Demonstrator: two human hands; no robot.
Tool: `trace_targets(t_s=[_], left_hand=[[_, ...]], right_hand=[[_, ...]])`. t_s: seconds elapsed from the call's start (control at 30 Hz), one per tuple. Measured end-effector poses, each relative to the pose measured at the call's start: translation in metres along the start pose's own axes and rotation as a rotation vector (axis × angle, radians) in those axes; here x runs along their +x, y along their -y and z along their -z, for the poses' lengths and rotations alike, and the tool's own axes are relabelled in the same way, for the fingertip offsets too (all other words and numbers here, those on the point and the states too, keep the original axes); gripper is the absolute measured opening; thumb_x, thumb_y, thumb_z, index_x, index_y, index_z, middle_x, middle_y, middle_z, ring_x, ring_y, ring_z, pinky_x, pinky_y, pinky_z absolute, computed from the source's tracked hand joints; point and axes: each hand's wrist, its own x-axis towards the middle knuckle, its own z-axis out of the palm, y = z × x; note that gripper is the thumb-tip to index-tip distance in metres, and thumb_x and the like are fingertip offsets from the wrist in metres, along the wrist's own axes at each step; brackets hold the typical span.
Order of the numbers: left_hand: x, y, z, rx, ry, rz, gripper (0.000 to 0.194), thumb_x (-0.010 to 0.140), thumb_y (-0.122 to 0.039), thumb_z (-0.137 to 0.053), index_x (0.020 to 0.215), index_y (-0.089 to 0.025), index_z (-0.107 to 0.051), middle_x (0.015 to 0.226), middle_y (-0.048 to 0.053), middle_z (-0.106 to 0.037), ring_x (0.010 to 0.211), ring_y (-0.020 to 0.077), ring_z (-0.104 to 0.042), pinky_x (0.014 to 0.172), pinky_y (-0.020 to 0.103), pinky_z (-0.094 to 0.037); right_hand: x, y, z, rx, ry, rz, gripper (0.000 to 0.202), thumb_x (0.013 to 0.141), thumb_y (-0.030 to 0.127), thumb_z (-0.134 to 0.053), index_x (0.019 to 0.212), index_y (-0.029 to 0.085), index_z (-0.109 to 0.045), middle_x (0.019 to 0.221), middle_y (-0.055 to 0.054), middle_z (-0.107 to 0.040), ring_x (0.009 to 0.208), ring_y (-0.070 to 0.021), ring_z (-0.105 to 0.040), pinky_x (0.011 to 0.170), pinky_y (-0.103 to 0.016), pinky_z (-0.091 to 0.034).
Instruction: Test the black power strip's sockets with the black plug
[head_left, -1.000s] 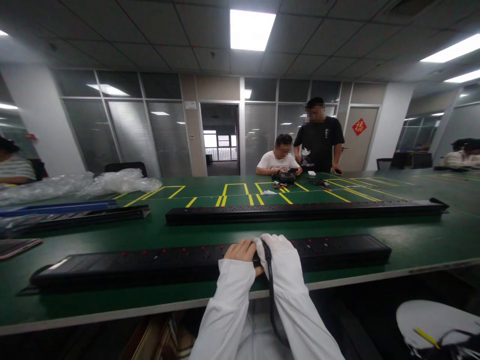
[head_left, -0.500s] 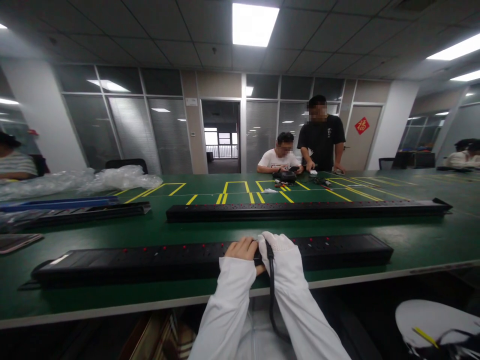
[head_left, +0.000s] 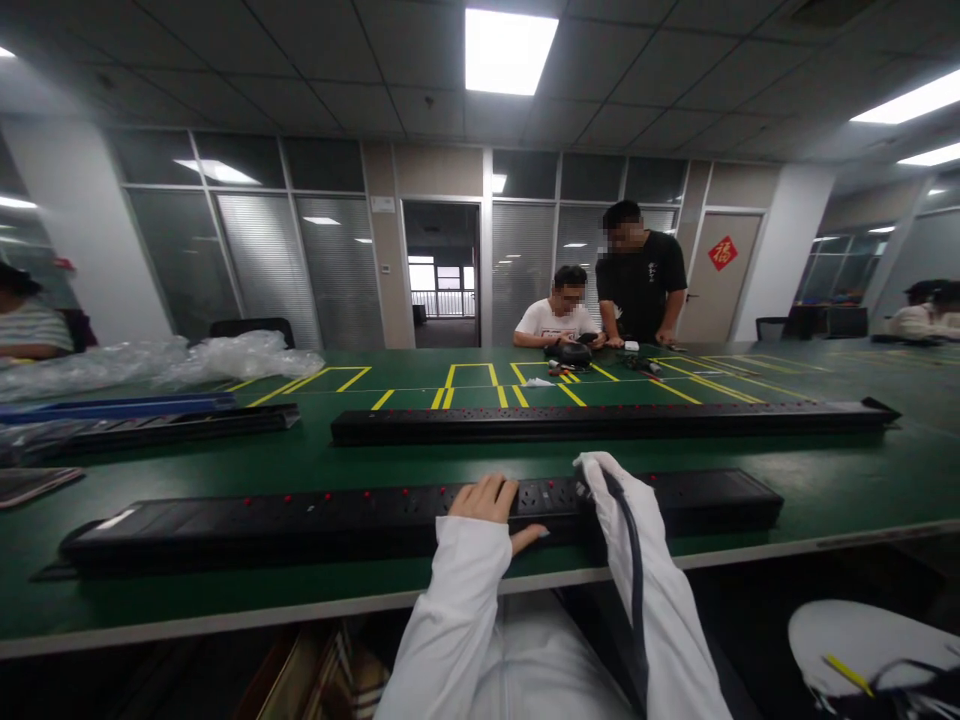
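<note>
A long black power strip [head_left: 300,520] with red buttons and sockets lies along the near edge of the green table [head_left: 300,465]. Over its middle rests my bare left hand [head_left: 491,502], fingers on the top and thumb stretched along the near side. My right hand [head_left: 606,485], in a white glove, is closed on a black plug at the strip's sockets, right of my left hand. The plug is mostly hidden by the glove. A black cable [head_left: 636,580] runs from it down along my right forearm.
A second long black strip [head_left: 600,422] lies farther back. Clear plastic wrap [head_left: 240,355] and a blue bar [head_left: 120,407] are on the left. Two people [head_left: 559,318] [head_left: 645,275] are across the table, near small items. A white stool [head_left: 862,635] stands at lower right.
My right hand has moved right along the strip with the plug and cable, away from my left hand. My left hand stays in place. The standing person leans lower.
</note>
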Motion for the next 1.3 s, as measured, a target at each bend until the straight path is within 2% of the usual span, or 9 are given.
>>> trace_targets(t_s=[0.23, 0.37, 0.53, 0.7, 0.87, 1.03, 1.3], left_hand=[[0.001, -0.002, -0.001, 0.014, 0.028, 0.031, 0.065, 0.065, -0.059, -0.057, 0.116, -0.02, -0.05, 0.114, 0.008, -0.059, 0.103, 0.0252, -0.052, 0.088, 0.04, -0.036], [0.006, -0.005, 0.006, 0.048, 0.158, 0.047, 0.072, 0.064, -0.062, -0.056, 0.122, -0.021, -0.046, 0.116, 0.01, -0.057, 0.103, 0.0267, -0.052, 0.088, 0.042, -0.036], [0.02, -0.022, 0.014, 0.074, 0.319, 0.07, 0.081, 0.061, -0.068, -0.053, 0.127, -0.024, -0.04, 0.117, 0.013, -0.055, 0.107, 0.0316, -0.048, 0.094, 0.051, -0.028], [0.032, -0.037, 0.023, -0.004, 0.415, 0.02, 0.073, 0.066, -0.065, -0.05, 0.126, -0.024, -0.04, 0.119, 0.013, -0.054, 0.106, 0.0313, -0.048, 0.091, 0.05, -0.032], [0.03, -0.037, 0.019, 0.019, 0.384, 0.008, 0.063, 0.069, -0.058, -0.052, 0.122, -0.025, -0.045, 0.111, 0.012, -0.057, 0.103, 0.0291, -0.05, 0.089, 0.047, -0.035], [0.028, -0.036, 0.007, 0.031, 0.368, 0.044, 0.071, 0.062, -0.065, -0.055, 0.121, -0.027, -0.046, 0.114, 0.011, -0.056, 0.103, 0.0299, -0.049, 0.087, 0.046, -0.036], [0.023, -0.035, 0.003, 0.029, 0.325, 0.035, 0.072, 0.062, -0.06, -0.057, 0.125, -0.028, -0.042, 0.117, 0.011, -0.054, 0.104, 0.0305, -0.048, 0.088, 0.045, -0.036]], right_hand=[[0.016, 0.006, 0.007, -0.282, 0.077, 0.044, 0.029, 0.086, 0.039, -0.044, 0.101, 0.018, -0.056, 0.099, -0.003, -0.058, 0.084, -0.01, -0.055, 0.074, -0.028, -0.047], [0.013, 0.01, 0.004, -0.398, 0.128, 0.087, 0.029, 0.086, 0.039, -0.045, 0.101, 0.017, -0.056, 0.098, -0.003, -0.058, 0.083, -0.0101, -0.055, 0.074, -0.028, -0.047], [0.019, 0.017, -0.004, -0.515, 0.193, 0.158, 0.03, 0.086, 0.041, -0.044, 0.097, 0.016, -0.056, 0.089, -0.002, -0.058, 0.076, -0.0085, -0.055, 0.07, -0.026, -0.046], [0.018, 0.022, -0.006, -0.593, 0.217, 0.208, 0.03, 0.085, 0.04, -0.045, 0.099, 0.016, -0.055, 0.093, -0.002, -0.057, 0.079, -0.0093, -0.055, 0.072, -0.028, -0.046], [0.002, 0.019, -0.002, -0.641, 0.232, 0.23, 0.03, 0.085, 0.038, -0.046, 0.105, 0.017, -0.054, 0.101, -0.004, -0.056, 0.085, -0.0108, -0.055, 0.075, -0.03, -0.047], [-0.002, 0.021, -0.002, -0.664, 0.219, 0.247, 0.031, 0.085, 0.037, -0.047, 0.106, 0.017, -0.053, 0.103, -0.004, -0.056, 0.088, -0.0117, -0.055, 0.077, -0.031, -0.047], [-0.002, 0.021, -0.003, -0.671, 0.162, 0.266, 0.029, 0.086, 0.038, -0.045, 0.104, 0.018, -0.055, 0.104, -0.004, -0.056, 0.088, -0.0109, -0.055, 0.078, -0.03, -0.047]])
